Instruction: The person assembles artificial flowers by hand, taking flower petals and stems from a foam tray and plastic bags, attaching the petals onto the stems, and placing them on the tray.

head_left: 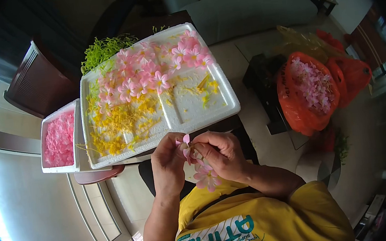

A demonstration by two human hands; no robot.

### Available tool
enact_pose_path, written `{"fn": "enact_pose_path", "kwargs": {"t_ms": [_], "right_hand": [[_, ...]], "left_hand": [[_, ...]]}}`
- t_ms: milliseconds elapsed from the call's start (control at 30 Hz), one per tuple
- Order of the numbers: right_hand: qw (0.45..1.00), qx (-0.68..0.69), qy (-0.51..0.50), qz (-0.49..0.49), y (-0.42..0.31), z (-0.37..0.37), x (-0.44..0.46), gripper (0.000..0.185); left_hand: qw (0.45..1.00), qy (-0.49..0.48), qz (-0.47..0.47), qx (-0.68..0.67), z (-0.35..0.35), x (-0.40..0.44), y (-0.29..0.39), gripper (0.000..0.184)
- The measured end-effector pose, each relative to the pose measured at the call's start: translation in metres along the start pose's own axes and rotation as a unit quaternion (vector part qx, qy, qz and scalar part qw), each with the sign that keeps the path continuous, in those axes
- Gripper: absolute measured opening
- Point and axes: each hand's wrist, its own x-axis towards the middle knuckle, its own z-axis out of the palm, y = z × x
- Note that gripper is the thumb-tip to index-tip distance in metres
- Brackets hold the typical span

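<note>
Working a small pink, thin-petalled flower (186, 144) between left hand (169, 163) and right hand (222, 152) looks to be the step in hand; the next move, I judge, calls for a light, steady pinch that spares the petals. Beyond the grip lies a broad, shallow white foam tray (199, 112), bearing pink open-petalled blossoms (159, 80) toward its far side and loose, stringy yellow pieces (120, 121) mostly nearer and to the left. Well to the right of the grip, an open orange-red plastic bag (290, 110) holds heaped pale pink blooms (314, 84). Farther left of the grip, just beside the tray, a smaller rectangular white foam box (61, 169) is filled with bright pink petals (58, 140). Just below the grip hangs a pale pink flower cluster (206, 178). Both grips are closed, thumb to fingers, on the small flower; exactly which part the right one pinches, I cannot tell.
</note>
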Motion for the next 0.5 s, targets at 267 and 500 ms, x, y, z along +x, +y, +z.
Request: {"fn": "enact_pose_path", "kwargs": {"t_ms": [267, 500], "right_hand": [[0.998, 0.051, -0.001, 0.027, 0.005, -0.002, -0.004, 0.009], [0.992, 0.096, 0.001, 0.079, 0.002, -0.002, 0.000, 0.012]], "left_hand": [[0.997, 0.028, 0.027, 0.069, 0.006, 0.000, -0.009, 0.010], [0.994, 0.049, 0.042, 0.087, 0.013, 0.002, -0.006, 0.008]]}}
